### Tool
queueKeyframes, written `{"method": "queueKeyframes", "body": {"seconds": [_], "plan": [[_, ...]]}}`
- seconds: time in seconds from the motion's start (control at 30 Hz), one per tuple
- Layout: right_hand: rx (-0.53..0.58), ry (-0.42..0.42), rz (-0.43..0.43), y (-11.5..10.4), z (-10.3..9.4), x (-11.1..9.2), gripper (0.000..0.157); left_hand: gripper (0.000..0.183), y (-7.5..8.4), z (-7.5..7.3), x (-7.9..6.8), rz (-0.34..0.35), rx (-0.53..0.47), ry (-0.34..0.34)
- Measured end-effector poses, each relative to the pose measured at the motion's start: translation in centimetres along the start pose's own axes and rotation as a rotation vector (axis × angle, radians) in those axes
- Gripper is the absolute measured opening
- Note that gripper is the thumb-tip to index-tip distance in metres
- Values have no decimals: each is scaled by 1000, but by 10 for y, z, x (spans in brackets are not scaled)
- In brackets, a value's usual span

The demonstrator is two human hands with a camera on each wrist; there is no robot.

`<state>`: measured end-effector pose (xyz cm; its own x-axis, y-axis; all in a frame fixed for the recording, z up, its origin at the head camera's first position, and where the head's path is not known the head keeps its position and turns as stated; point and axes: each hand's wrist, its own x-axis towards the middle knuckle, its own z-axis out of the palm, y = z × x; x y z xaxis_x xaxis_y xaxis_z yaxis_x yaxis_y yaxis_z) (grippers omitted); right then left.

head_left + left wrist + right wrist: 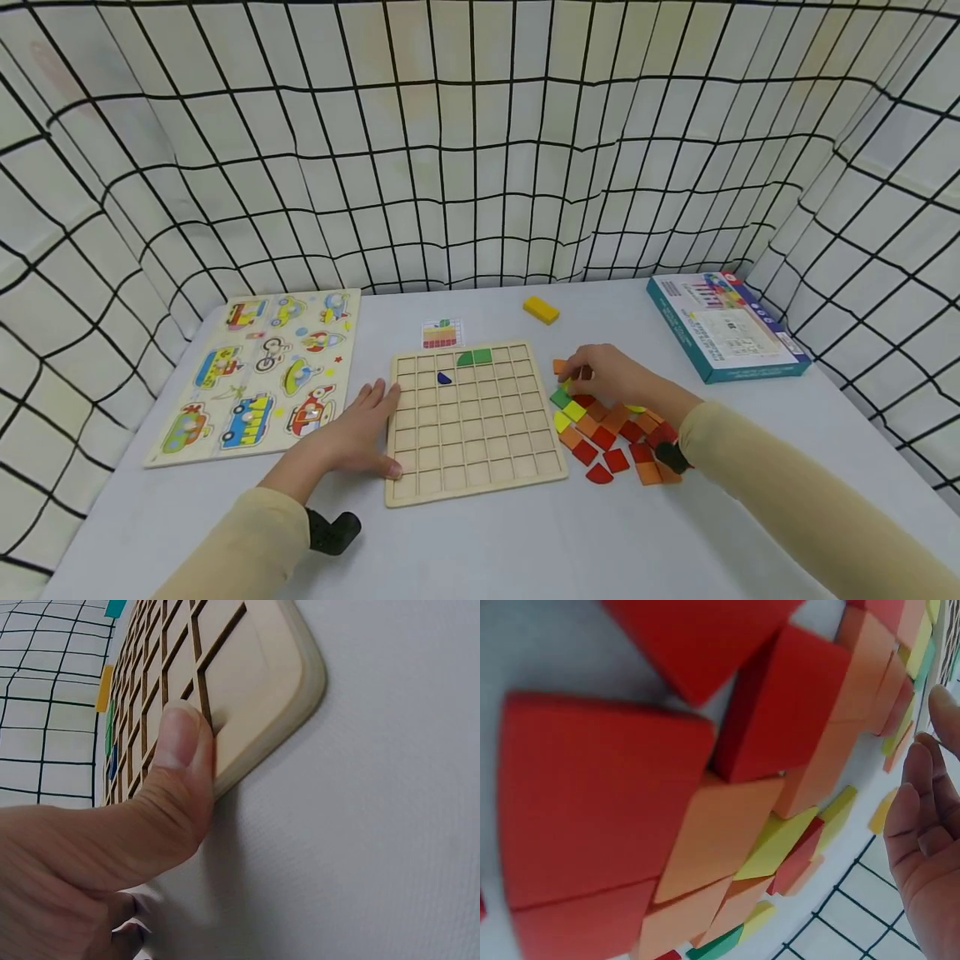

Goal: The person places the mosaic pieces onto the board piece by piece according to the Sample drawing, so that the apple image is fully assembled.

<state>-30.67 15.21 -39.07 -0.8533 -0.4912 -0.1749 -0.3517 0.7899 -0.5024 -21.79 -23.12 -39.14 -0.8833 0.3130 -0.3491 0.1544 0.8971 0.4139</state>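
Observation:
A wooden grid board (pixel 472 433) lies in the middle of the white table. On it are green pieces (pixel 475 357) at the far edge and a small blue piece (pixel 444 378). My left hand (pixel 360 433) rests along its left side; in the left wrist view the thumb (pixel 180 739) presses on the board's near corner. My right hand (pixel 611 372) is over the far end of a pile of red, orange, yellow and green tiles (pixel 617 460), right of the board. Its fingers bend loosely near a green tile (pixel 561 397); no held piece shows between them.
A small pattern card (pixel 442 333) lies behind the board, and a yellow block (pixel 541 310) farther right. At left is a picture puzzle board (pixel 262 375); at back right, a teal-sided box (pixel 727 325). Black netting (pixel 472 150) over white cloth encloses the table's back and sides.

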Motion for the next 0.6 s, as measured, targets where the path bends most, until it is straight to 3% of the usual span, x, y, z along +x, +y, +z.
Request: {"method": "queueKeyframes", "body": {"seconds": [0.13, 0.4, 0.6], "plan": [[-12, 38, 31, 6, -8, -11, 21, 121, -1, -1, -1, -1, 7, -3], [-27, 87, 152, 55, -32, -40, 23, 122, -3, -2, 1, 5, 11, -8], [-9, 53, 189, 80, -38, -54, 30, 122, -3, 1, 2, 2, -7, -11]]}}
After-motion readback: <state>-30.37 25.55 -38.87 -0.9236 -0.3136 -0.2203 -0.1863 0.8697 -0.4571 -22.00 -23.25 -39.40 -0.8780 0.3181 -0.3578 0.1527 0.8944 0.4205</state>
